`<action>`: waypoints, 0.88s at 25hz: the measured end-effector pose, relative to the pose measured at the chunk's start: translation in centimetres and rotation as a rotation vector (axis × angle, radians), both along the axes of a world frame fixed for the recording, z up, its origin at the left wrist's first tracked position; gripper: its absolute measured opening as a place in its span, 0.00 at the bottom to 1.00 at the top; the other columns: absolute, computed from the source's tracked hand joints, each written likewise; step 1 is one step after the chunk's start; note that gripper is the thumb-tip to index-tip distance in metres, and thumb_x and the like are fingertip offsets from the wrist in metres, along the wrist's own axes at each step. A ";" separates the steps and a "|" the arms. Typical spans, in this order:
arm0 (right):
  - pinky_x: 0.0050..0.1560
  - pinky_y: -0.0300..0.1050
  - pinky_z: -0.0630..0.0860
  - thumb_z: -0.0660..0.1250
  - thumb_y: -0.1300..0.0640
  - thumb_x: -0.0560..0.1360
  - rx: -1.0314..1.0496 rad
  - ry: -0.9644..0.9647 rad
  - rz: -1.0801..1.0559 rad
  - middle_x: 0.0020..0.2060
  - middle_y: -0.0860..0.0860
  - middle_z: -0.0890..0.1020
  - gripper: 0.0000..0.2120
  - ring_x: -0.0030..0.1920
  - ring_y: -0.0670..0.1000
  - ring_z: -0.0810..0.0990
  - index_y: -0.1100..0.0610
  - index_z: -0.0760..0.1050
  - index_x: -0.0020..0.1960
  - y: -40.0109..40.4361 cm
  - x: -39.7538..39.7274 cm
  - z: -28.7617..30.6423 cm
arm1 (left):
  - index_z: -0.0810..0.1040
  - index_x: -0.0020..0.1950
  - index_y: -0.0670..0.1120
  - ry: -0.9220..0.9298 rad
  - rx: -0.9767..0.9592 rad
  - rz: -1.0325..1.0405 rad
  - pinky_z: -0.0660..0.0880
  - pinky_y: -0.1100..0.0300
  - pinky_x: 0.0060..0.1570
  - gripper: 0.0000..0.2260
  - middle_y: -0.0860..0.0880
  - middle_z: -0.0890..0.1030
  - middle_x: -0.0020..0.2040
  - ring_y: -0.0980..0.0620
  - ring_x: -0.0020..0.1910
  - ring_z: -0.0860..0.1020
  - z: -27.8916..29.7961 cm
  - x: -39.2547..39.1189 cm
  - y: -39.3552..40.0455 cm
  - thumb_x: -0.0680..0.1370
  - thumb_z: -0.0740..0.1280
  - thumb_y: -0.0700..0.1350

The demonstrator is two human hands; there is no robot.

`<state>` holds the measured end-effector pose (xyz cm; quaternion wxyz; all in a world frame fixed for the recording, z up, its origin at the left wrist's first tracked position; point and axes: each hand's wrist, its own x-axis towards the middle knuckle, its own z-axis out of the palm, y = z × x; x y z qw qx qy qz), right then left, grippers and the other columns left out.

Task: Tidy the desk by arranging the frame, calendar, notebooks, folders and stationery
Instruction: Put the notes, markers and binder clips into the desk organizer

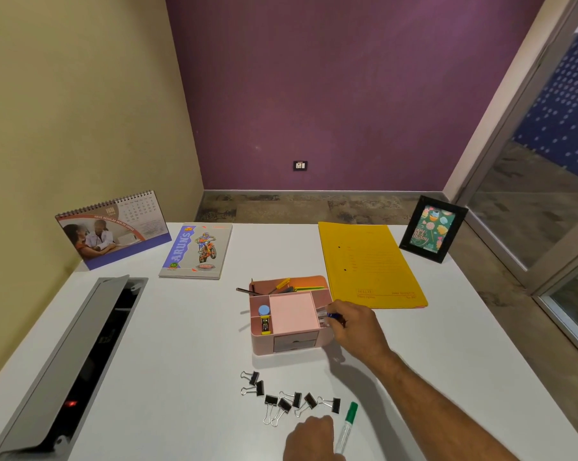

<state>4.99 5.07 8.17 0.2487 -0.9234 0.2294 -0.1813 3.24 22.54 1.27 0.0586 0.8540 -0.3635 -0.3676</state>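
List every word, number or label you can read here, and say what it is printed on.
"ARUN'S" and "NEW": notebook cover.
"HAVE REGULAR HEALTH CHECKS": desk calendar; its month heading and dates are too small.
"...ppy ...thday", partly cut off: card in the photo frame.
Yellow folder: printed lines too blurred.

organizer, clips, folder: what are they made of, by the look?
Organizer: probably moulded plastic, matte pink; rounded corners, thin even walls.
Clips: likely metal; black bodies, shiny wire handles.
Folder: seems thin card, matte yellow; lies flat, printed text, two punched holes.
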 end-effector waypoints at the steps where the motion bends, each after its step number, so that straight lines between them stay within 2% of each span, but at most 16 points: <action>1: 0.45 0.43 0.79 0.71 0.58 0.73 -0.025 0.025 0.005 0.46 0.51 0.85 0.06 0.44 0.53 0.82 0.55 0.81 0.50 0.0 0.1 -0.3 | 0.72 0.53 0.47 -0.018 0.010 -0.015 0.72 0.57 0.54 0.10 0.48 0.73 0.49 0.46 0.57 0.79 -0.2 0.0 0.1 0.73 0.65 0.46; 5: 0.53 0.39 0.76 0.71 0.60 0.73 -0.072 0.104 -0.014 0.54 0.51 0.83 0.08 0.51 0.52 0.82 0.58 0.83 0.52 -0.4 0.1 -1.0 | 0.71 0.55 0.46 -0.026 0.031 -0.031 0.73 0.52 0.58 0.11 0.44 0.77 0.59 0.43 0.60 0.77 0.1 0.8 0.3 0.73 0.63 0.44; 8: 0.55 0.36 0.73 0.69 0.59 0.76 -0.063 0.145 -0.059 0.59 0.51 0.78 0.10 0.53 0.51 0.80 0.59 0.82 0.56 -0.3 0.1 -0.8 | 0.71 0.52 0.48 0.024 -0.033 0.008 0.74 0.52 0.60 0.10 0.46 0.77 0.58 0.46 0.62 0.75 0.1 1.7 0.8 0.71 0.62 0.46; 9: 0.55 0.35 0.72 0.68 0.58 0.77 -0.054 0.157 -0.089 0.60 0.51 0.77 0.11 0.54 0.50 0.79 0.58 0.81 0.58 -0.3 0.1 -0.6 | 0.71 0.51 0.48 0.037 -0.071 0.039 0.74 0.53 0.58 0.10 0.47 0.78 0.56 0.47 0.60 0.76 0.0 2.0 1.0 0.71 0.62 0.47; 11: 0.49 0.33 0.71 0.67 0.56 0.77 -0.054 0.197 -0.157 0.61 0.49 0.75 0.13 0.50 0.45 0.77 0.56 0.80 0.61 -0.4 0.2 -0.3 | 0.71 0.45 0.50 0.049 -0.186 0.114 0.75 0.57 0.48 0.07 0.50 0.79 0.47 0.50 0.47 0.77 0.3 2.7 1.3 0.69 0.62 0.48; 13: 0.42 0.31 0.69 0.66 0.53 0.78 -0.020 0.226 -0.213 0.61 0.48 0.74 0.14 0.47 0.41 0.76 0.53 0.77 0.63 -0.5 0.3 0.1 | 0.69 0.40 0.51 0.046 -0.343 0.223 0.70 0.60 0.38 0.05 0.53 0.77 0.39 0.54 0.37 0.73 0.7 3.0 1.4 0.66 0.61 0.49; 15: 0.43 0.34 0.71 0.66 0.53 0.78 -0.028 0.242 -0.231 0.63 0.48 0.72 0.16 0.54 0.45 0.76 0.51 0.75 0.66 -0.3 0.2 0.3 | 0.70 0.39 0.51 0.042 -0.487 0.345 0.68 0.62 0.34 0.05 0.52 0.78 0.36 0.56 0.33 0.72 1.1 3.5 1.2 0.66 0.63 0.50; 16: 0.45 0.35 0.73 0.66 0.53 0.78 -0.029 0.222 -0.233 0.63 0.48 0.72 0.18 0.56 0.47 0.76 0.50 0.74 0.67 -0.2 0.2 0.2 | 0.70 0.39 0.51 0.050 -0.518 0.384 0.68 0.62 0.33 0.05 0.52 0.79 0.37 0.56 0.33 0.72 1.5 3.8 1.0 0.67 0.63 0.50; 18: 0.44 0.33 0.73 0.68 0.54 0.77 0.056 0.067 -0.240 0.59 0.49 0.76 0.16 0.53 0.48 0.77 0.50 0.76 0.64 0.3 0.0 0.2 | 0.70 0.40 0.52 0.094 -0.578 0.432 0.72 0.59 0.35 0.05 0.53 0.79 0.38 0.55 0.34 0.75 2.2 4.5 0.4 0.68 0.65 0.50; 20: 0.39 0.33 0.73 0.70 0.55 0.75 0.246 -0.123 -0.203 0.50 0.47 0.82 0.09 0.45 0.45 0.78 0.50 0.81 0.55 0.7 0.0 0.2 | 0.71 0.41 0.52 0.090 -0.633 0.453 0.75 0.56 0.37 0.06 0.53 0.79 0.39 0.54 0.36 0.78 3.0 5.2 -0.1 0.69 0.66 0.51; 22: 0.39 0.36 0.75 0.72 0.55 0.74 0.390 -0.213 -0.111 0.43 0.45 0.85 0.04 0.42 0.44 0.80 0.52 0.83 0.48 1.1 -0.2 0.1 | 0.73 0.44 0.51 0.060 -0.678 0.446 0.74 0.62 0.33 0.06 0.53 0.79 0.39 0.57 0.34 0.78 3.5 5.7 -0.5 0.72 0.68 0.50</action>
